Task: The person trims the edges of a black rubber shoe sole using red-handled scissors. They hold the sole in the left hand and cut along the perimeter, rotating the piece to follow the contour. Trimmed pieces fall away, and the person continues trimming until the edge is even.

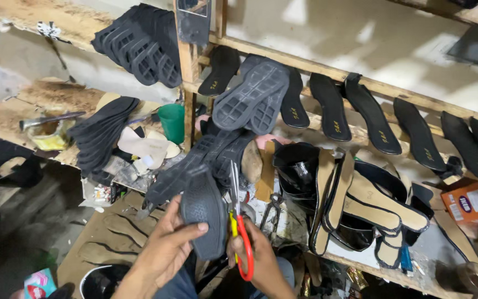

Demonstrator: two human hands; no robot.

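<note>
A left hand [164, 252] grips a ribbed black rubber sole [204, 213] at six o'clock; the right hand [258, 260] holds red-handled scissors [239, 221] against its edge. An orange carton [474, 202] with a white label sits at three o'clock, a pink-and-teal packet [39, 282] at eight.

We see cluttered desk [283, 218]: black ridged soles [206, 158], beige-lined shoe uppers [360, 205], green cup [171, 123]. Wooden shelf rail [360, 83] carries black insoles [330, 108].

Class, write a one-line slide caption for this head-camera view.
Left hand holds a dark shoe sole while right hand works red-handled scissors beside it.
</note>
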